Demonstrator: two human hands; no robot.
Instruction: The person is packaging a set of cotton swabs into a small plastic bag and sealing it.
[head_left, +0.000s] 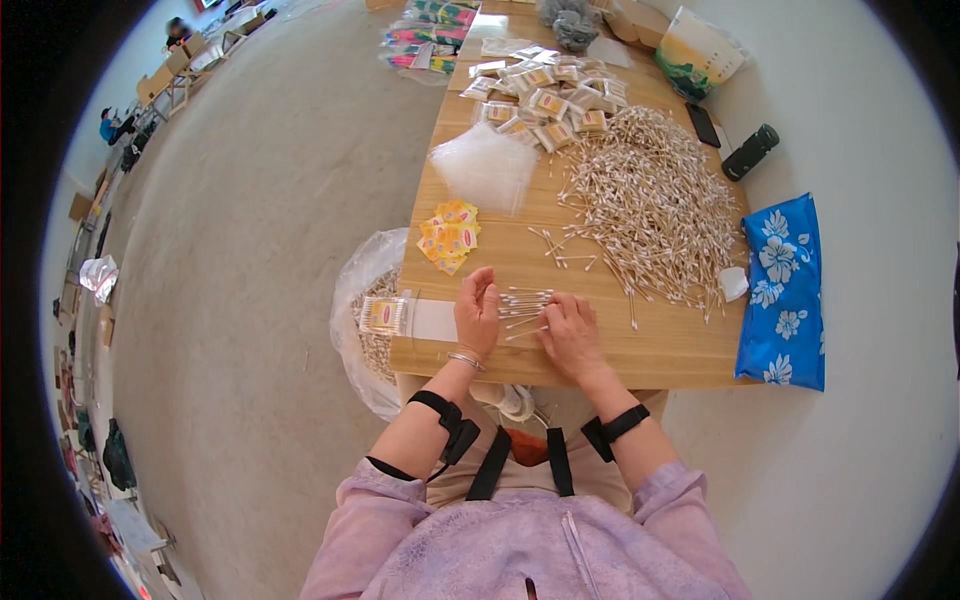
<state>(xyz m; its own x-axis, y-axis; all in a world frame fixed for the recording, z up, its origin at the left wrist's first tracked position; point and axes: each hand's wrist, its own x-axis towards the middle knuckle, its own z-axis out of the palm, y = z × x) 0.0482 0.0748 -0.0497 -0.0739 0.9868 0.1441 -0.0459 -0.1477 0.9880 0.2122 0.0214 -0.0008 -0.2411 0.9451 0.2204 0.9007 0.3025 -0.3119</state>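
Note:
A loose row of cotton swabs (520,304) lies on the wooden table between my two hands. My left hand (477,318) stands on its edge at the row's left end, palm turned inward, fingers fairly straight and empty. Over the right ends of the swabs, my right hand (568,335) has its fingers curled down onto them; the fingertips are partly hidden. Left of my left hand is a white rectangular sheet (434,320), and beside it a clear packet of swabs with a yellow label (382,315) sits at the table edge.
A big heap of swabs (655,200) covers the table's right side. Beyond are yellow cards (449,237), clear bags (485,168) and filled packets (550,98). A blue floral pouch (783,290), black bottle (750,152) and phone (703,125) line the right. A plastic sack (350,290) hangs left.

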